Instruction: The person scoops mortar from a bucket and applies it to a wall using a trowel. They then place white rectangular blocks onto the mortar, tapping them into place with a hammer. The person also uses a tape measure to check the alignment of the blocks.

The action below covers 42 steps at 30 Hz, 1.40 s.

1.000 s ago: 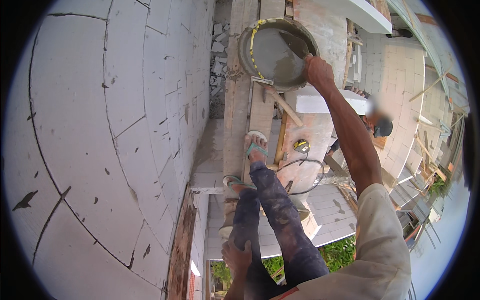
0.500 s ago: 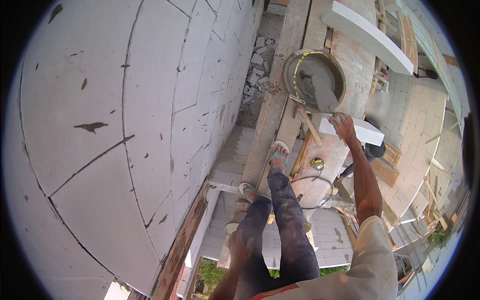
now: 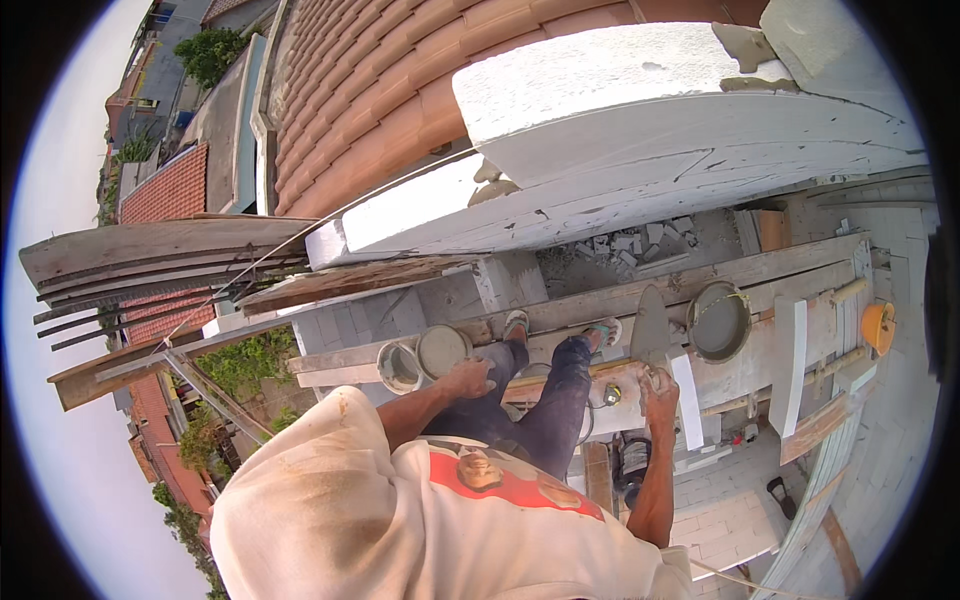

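My right hand point(image 3: 659, 397) is closed round the handle of a trowel point(image 3: 651, 328). Its long grey blade points away from me and looks coated with mortar. Right of the blade is a round tub point(image 3: 718, 322) of wet grey mortar on the planks. A white block point(image 3: 686, 398) lies just right of my right hand. My left hand point(image 3: 468, 379) rests on my left thigh, its fingers partly hidden and holding nothing I can see. Next to it are a round bucket point(image 3: 443, 350) with grey contents and another bucket point(image 3: 400, 368).
Ahead runs a white block wall point(image 3: 600, 205) with a stepped top, mortar dabs and a taut string point(image 3: 290, 240). Tiled roofing point(image 3: 380, 90) lies beyond. My feet stand on scaffold planks point(image 3: 600, 305). A tape measure point(image 3: 612, 395), another white block point(image 3: 788, 360) and an orange container point(image 3: 878, 328) are rightward.
My view has turned left, bringing the wall top, roofs and buckets into sight. The trowel has come out of the mortar tub and is now beside it. My left hand stays at my thigh.
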Tool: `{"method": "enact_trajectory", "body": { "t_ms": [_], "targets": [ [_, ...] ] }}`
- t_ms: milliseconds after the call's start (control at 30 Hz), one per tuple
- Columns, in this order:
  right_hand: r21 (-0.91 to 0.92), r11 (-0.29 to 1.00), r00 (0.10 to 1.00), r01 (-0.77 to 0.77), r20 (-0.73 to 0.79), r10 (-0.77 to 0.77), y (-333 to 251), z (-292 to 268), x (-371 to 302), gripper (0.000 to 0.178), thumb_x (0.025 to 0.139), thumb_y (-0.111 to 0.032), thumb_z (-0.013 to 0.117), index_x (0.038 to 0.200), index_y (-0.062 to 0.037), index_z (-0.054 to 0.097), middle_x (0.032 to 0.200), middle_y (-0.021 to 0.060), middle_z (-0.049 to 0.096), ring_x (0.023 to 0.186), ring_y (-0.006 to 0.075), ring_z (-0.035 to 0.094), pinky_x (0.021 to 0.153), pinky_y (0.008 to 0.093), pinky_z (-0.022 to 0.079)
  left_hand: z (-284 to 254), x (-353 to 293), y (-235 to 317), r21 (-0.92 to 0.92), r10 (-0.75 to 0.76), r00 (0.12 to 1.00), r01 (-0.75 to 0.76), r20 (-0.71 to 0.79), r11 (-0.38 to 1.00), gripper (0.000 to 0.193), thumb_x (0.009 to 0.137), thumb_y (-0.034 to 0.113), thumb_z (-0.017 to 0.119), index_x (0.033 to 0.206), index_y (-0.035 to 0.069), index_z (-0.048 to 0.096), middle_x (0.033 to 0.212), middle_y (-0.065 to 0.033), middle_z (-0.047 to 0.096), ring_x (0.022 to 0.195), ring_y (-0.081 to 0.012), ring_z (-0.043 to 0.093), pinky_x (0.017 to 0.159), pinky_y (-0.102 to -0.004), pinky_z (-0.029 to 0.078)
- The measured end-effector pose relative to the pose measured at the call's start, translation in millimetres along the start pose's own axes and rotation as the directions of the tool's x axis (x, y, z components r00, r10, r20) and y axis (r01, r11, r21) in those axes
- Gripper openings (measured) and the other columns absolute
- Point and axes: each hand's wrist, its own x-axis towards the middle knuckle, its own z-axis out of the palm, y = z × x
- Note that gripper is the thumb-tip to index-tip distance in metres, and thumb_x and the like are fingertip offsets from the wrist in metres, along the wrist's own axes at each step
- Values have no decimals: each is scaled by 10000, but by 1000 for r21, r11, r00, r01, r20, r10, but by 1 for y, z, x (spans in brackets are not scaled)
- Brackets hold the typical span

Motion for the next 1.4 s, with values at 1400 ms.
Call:
{"method": "enact_trajectory", "body": {
  "t_ms": [1400],
  "targets": [
    [-522,432,623,735,267,-735,-383,273,-17,576,912,-72,596,1481,-60,505,1115,175,560,1111,392,623,845,504,571,87,-34,-212,-438,-14,728,-397,-686,807,396,894,337,604,861,-48,687,835,-353,645,806,-493,665,743,-554,505]
  ]
}}
